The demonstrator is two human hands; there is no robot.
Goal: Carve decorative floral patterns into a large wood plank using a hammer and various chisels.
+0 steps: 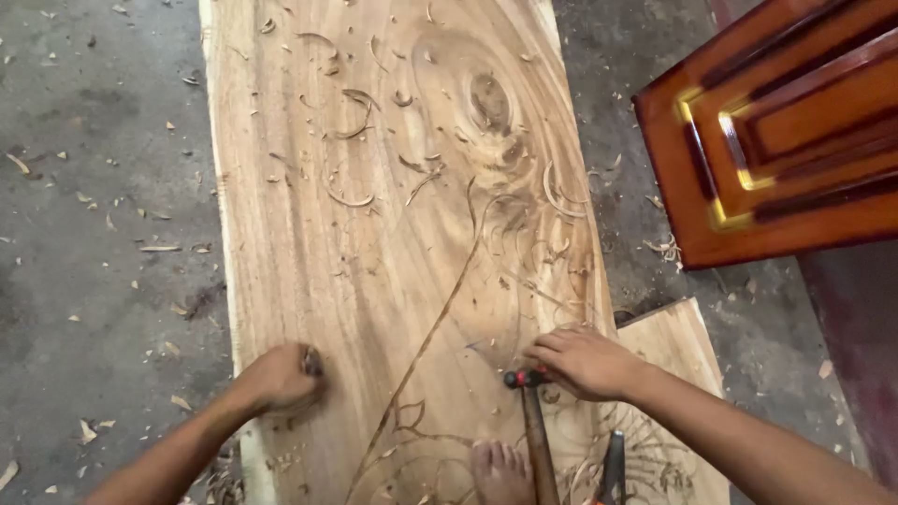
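The big wood plank (374,234) lay flat on the grey floor (103,187), with curly lines cut into it and shavings all over. The left hand (281,377) pressed down near the plank's left edge, its grip curled shut round something small and dark — too hidden to name. The right hand (585,360) rested on the plank, fingers bent over the top of a hammer (531,421) whose handle pointed back toward the person. A bare foot (500,470) stood on the wood. To carve well here, I think the hands should stay low and steady — small, gentle taps along the drawn line. A shiny red-brown door panel (776,131) lay to the right
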